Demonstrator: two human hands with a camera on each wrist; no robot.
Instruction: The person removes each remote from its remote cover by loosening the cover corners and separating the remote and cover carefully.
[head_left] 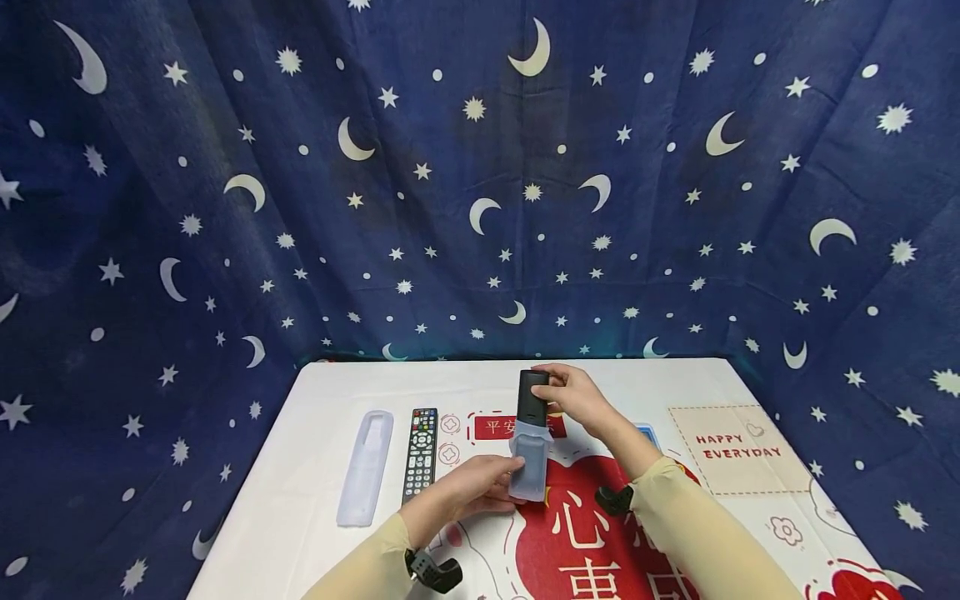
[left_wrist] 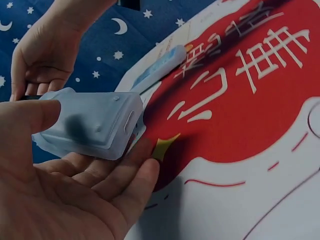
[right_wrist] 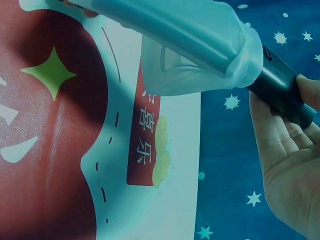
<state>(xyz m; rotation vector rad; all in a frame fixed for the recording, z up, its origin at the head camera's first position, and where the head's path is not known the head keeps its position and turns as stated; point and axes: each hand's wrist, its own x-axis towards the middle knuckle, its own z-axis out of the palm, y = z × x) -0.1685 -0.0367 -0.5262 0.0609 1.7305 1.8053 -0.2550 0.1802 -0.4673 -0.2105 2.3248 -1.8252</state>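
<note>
A black remote control [head_left: 532, 400] stands partly inside a translucent silicone cover [head_left: 530, 468], its upper part sticking out of the cover's mouth. My right hand [head_left: 576, 398] grips the remote's bare far end between thumb and fingers. The cover's lower end is pinched by my left hand [head_left: 483, 483], thumb on top and fingers beneath, as the left wrist view shows. In the right wrist view the cover's loose edge [right_wrist: 250, 60] wraps around the remote's dark body [right_wrist: 280, 82]. The part of the remote inside the cover shows only dimly.
Left of my hands lie a second black remote [head_left: 420, 454] with many buttons and an unfilled translucent cover [head_left: 365, 468]. A light blue oblong item [left_wrist: 160, 67] lies on the right, mostly hidden by my right arm in the head view. A starry curtain [head_left: 480, 208] hangs behind the table.
</note>
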